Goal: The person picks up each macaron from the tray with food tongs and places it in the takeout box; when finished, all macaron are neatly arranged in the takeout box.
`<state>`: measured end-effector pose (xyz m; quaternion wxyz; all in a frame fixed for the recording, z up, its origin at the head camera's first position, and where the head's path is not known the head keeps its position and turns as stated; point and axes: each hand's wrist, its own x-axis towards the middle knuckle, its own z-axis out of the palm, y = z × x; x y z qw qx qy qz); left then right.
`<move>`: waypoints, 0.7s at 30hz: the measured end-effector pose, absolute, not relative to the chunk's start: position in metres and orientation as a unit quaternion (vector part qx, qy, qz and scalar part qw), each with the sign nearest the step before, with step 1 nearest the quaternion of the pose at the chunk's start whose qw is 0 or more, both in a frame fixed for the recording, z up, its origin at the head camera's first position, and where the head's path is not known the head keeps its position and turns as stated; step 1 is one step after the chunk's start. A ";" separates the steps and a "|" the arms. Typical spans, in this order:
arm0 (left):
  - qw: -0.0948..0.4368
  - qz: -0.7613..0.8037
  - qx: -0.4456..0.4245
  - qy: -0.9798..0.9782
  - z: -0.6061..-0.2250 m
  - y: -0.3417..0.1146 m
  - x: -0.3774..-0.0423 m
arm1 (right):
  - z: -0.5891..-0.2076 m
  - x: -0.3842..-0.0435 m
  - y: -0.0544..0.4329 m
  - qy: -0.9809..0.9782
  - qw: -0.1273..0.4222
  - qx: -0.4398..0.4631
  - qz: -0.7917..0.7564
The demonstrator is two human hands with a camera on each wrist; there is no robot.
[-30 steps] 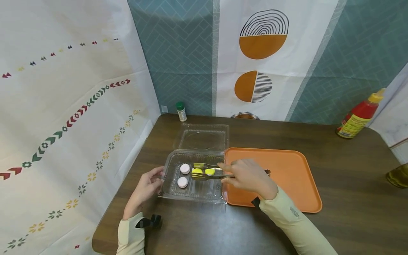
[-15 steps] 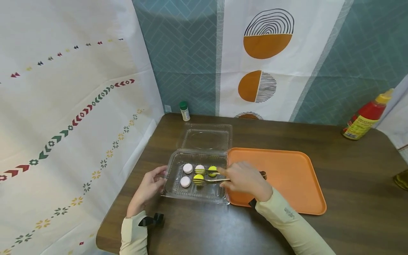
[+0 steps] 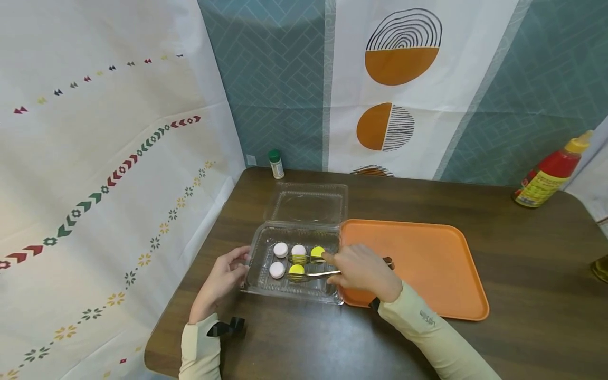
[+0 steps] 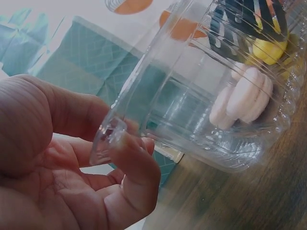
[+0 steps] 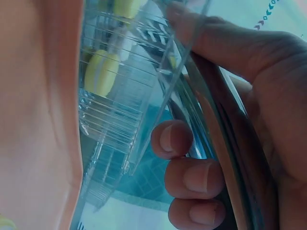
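Note:
My left hand [image 3: 222, 279] pinches the left rim of an open clear plastic clamshell container [image 4: 177, 91], thumb and fingers curled over its edge. My right hand [image 3: 363, 272] grips metal tongs [image 3: 325, 274] with fork-shaped ends, reaching in from the right. The tong arms stand apart. A yellow macaron [image 3: 296, 269] lies between the forked ends in the front row, right of a white macaron [image 3: 277, 270]. Behind are two white macarons, one at left [image 3: 281, 249], and another yellow macaron [image 3: 317, 252] close to my right fingers. In the right wrist view, yellow macarons [image 5: 101, 73] show through the container wall.
An orange tray [image 3: 418, 253] adjoins the container's right side, partly under my right forearm. The clear lid [image 3: 309, 203] lies folded back behind. A green-capped shaker [image 3: 276, 164] stands at the back edge, a red sauce bottle [image 3: 551, 171] at the back right.
The tongs have moved down and toward the front, and their forked ends are spread a little wider. A yellow macaron between them now sits in the container's front row. The left hand keeps its hold.

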<state>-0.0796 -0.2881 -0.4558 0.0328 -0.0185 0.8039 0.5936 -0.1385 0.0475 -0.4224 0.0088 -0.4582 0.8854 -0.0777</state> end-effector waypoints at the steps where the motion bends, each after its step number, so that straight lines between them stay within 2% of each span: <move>1: 0.031 0.592 -0.018 0.805 -0.455 -0.288 -0.080 | -0.422 -0.139 0.048 0.886 0.012 -0.456 -0.081; 7: 0.031 0.592 -0.022 0.805 -0.453 -0.288 -0.080 | -0.419 -0.140 0.052 0.887 0.004 -0.455 -0.081; 21: 0.032 0.595 -0.022 0.803 -0.455 -0.288 -0.080 | -0.414 -0.140 0.090 0.891 -0.081 -0.432 -0.112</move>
